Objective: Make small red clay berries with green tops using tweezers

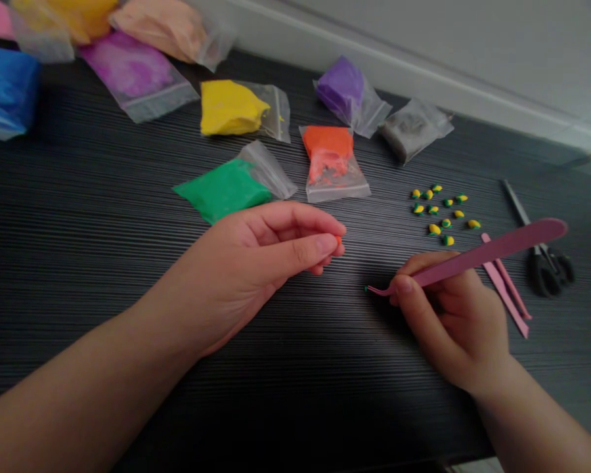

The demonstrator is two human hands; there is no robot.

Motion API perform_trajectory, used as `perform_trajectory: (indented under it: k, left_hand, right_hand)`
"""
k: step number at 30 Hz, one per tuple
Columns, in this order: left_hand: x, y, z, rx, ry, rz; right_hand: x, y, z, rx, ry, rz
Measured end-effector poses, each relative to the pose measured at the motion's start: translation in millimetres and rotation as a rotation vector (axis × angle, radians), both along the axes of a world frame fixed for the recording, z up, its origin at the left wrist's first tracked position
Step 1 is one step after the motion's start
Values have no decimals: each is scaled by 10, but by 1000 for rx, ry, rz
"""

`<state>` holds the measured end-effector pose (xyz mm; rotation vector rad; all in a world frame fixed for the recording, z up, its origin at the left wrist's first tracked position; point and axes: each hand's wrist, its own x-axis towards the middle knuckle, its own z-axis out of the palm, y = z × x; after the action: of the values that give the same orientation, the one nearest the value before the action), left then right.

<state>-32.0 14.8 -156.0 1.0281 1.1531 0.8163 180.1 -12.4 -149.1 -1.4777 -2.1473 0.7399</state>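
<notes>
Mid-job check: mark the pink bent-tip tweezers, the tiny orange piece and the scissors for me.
Pink tweezers [477, 254]: head view, on the middle of the broad handle.
Orange piece [339, 241]: head view, on its small exposed bit.
Scissors [517, 204]: head view, on the metal blades.

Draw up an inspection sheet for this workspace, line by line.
Surface: dark, finely ridged tabletop.
Work items: orange piece, mostly hidden; pink tool with a bent end and a tiny green bit at its tip; cluster of small yellow-and-green pieces, lying apart.
Clutter: zip bags of coloured material at the back and left; scissors and two slimmer pink tools at the right.
Hands: left hand pinches the orange piece; right hand grips the bent-ended tool.
Cables: nothing seen.
Surroundings: pale panel behind the tabletop.
</notes>
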Motion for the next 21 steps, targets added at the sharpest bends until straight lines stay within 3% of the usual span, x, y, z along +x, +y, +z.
perform_trajectory:
  k: [4, 7, 13, 21]
  left_hand:
    - [11, -2, 9, 48, 204, 2]
    - [10, 2, 14, 33, 249, -6]
    - [10, 5, 17, -39, 121, 21]
    - [32, 6, 7, -103, -220, 82]
  right_hand:
    - [-30, 6, 1, 21, -22, -10]
    - [-42, 11, 1, 27, -41, -24]
    - [-49, 7, 21, 18, -42, -31]
    - [-54, -2, 4, -20, -3, -52]
